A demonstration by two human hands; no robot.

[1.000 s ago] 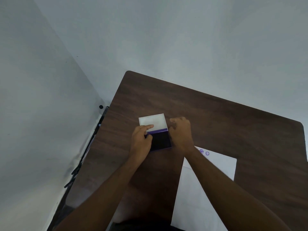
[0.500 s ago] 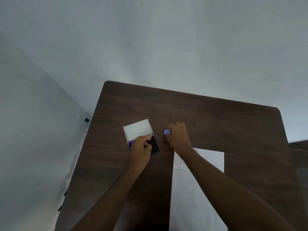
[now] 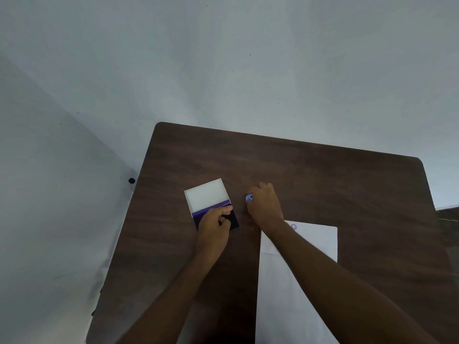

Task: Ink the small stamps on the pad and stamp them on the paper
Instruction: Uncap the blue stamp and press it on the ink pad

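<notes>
A person's right hand, fingers curled, grips a small round stamp with a pale blue top low over the dark wood-grain counter, just right of the ink pad; only the stamp's blue end shows past the knuckles, and whether it touches the counter cannot be told. The left hand rests on the open ink pad case, forefinger stretched along the purple hinge edge, the other fingers curled down onto the dark pad, thumb tucked beneath them. The case's white lid lies flipped back, flat on the counter on the far side of the pad. Under the right forearm lies a white sheet of paper, reaching to the near edge of the view; a small purple round stamp mark sits near its far left corner, just beside the wrist, its design too small to read. No lettering or brand can be made out on the case or the stamp. A pale grey wall rises behind the counter.
</notes>
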